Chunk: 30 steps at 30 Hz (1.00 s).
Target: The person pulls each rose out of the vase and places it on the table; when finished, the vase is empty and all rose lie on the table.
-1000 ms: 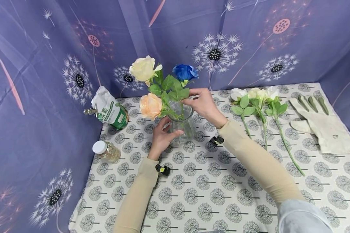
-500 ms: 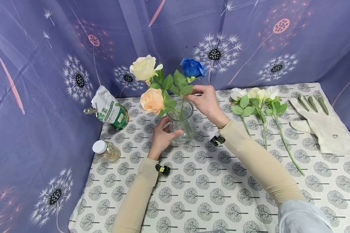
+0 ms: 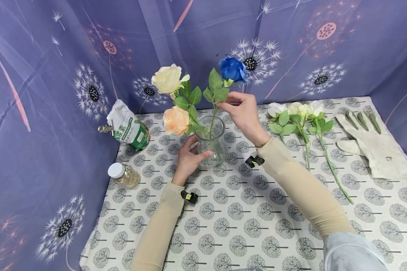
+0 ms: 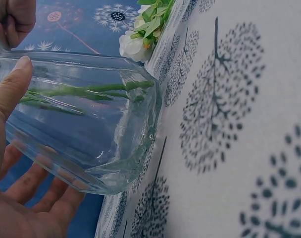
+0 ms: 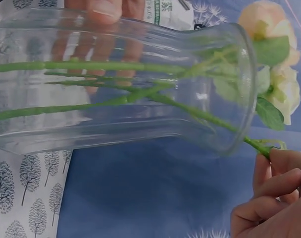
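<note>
Mid-frame, the left hand (image 3: 187, 161) curls round the vase (image 3: 219, 151), best held steady; above, the right hand (image 3: 243, 113) pinches the blue rose (image 3: 233, 70) by its stem (image 5: 257, 145), ideally lightly.

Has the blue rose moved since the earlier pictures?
Yes: in the head view, the blue rose shifted up and right, now covering part of the dandelion print behind it.

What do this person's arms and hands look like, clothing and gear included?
The left hand and right hand are ungloved. Plain beige sleeves cover both forearms. Each wrist wears a small black device; the left device bears a yellow mark. A pale blue-grey garment shows higher on the right arm.
</note>
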Each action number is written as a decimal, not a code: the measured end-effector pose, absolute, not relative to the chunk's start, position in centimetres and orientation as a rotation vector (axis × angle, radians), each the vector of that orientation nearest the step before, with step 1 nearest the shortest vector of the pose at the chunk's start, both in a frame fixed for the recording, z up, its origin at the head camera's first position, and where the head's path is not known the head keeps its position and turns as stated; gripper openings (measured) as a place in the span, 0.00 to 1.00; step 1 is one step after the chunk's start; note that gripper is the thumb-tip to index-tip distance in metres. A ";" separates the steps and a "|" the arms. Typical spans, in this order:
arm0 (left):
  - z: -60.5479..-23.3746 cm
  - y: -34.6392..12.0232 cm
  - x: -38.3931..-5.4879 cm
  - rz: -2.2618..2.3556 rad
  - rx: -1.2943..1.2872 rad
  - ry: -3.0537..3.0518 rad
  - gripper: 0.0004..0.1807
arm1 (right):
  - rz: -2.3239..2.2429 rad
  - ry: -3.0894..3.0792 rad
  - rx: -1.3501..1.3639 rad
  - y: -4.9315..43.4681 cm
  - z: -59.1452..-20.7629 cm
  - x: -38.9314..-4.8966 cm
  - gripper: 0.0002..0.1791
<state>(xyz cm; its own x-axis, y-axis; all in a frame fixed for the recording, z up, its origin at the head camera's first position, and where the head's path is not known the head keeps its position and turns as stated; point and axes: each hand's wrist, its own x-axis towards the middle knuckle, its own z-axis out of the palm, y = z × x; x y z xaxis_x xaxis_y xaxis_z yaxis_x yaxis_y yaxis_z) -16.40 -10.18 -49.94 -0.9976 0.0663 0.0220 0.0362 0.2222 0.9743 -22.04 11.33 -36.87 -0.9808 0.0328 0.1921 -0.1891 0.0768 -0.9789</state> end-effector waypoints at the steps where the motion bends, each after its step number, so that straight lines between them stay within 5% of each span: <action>1: -50.0 -10.2 -16.4 1.947 0.113 2.435 0.45 | 2.032 -2.161 0.156 11.4 -36.8 -22.0 0.11; 30: -50.0 -10.2 -16.4 2.005 0.135 2.386 0.44 | 2.263 -1.630 0.105 14.1 -32.8 -21.7 0.11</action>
